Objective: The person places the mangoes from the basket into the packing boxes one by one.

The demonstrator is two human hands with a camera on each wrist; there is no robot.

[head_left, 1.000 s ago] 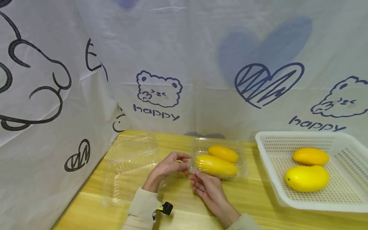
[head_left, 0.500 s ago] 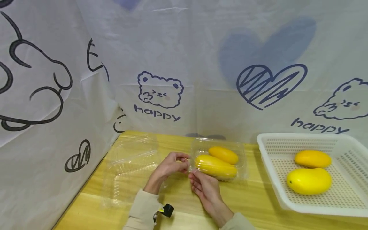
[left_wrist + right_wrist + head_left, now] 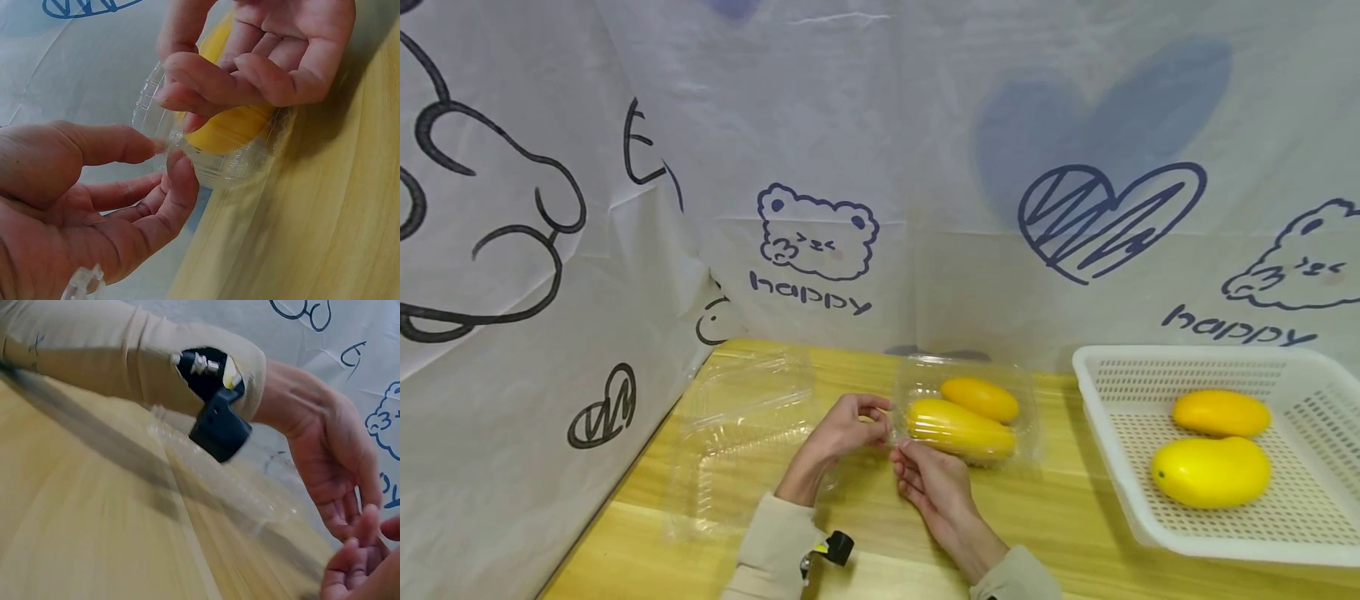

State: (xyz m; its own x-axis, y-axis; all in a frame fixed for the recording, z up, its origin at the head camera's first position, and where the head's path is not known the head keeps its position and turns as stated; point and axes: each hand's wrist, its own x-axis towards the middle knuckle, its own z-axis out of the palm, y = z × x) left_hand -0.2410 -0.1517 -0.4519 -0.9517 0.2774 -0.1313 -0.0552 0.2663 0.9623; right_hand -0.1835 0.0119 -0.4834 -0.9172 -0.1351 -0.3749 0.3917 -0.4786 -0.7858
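A clear plastic clamshell container (image 3: 1032, 421) stands at the back middle of the wooden table, its lid over two yellow mangoes. The longer mango (image 3: 958, 427) lies in front of the smaller, more orange one (image 3: 980, 399). At the container's left edge my left hand (image 3: 848, 429) pinches the plastic between thumb and index finger; the left wrist view shows these fingertips meeting at the rim (image 3: 161, 134). My right hand (image 3: 942, 490) pinches the near left corner with thumb and forefinger, its other fingers curled beneath. In the right wrist view, the container's mangoes are out of sight.
A second clear clamshell container (image 3: 703, 492) lies spread flat on the left of the table. To the right stands a white perforated basket (image 3: 1108, 437) with two more mangoes (image 3: 1212, 472). A printed cloth (image 3: 940, 292) rises behind and at the left.
Both hands keep their pinch on the container's left side. The container and its mangoes have shifted very slightly left and up; the head view has turned a little.
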